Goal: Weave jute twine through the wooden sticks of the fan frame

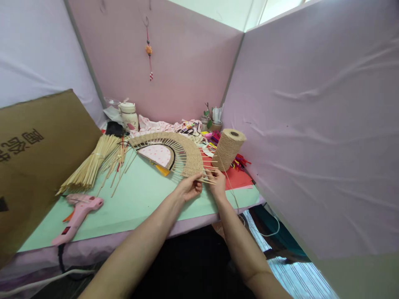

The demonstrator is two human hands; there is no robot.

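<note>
A half-round fan [191, 154] of thin sticks and woven tan twine lies over the table, with a pink-patterned panel [158, 154] at its inner side. My left hand [190, 187] is closed on the fan's near right end, thumb on the weave. My right hand [217, 183] is closed around the bare stick tips at the same end; whether twine is also between its fingers is hard to make out. Just behind it stands a tilted spool of twine [229, 150], its loose strand hanging past the table's front edge. A yellow tassel [162, 170] lies under the panel.
A bundle of thin sticks [90, 162] and a pink glue gun [77, 216] lie on the left, beside a cardboard sheet [40, 166]. Red paper [240, 179] sits under the spool. A white-lidded cup [128, 116] stands behind. Fabric-covered partitions close in the table.
</note>
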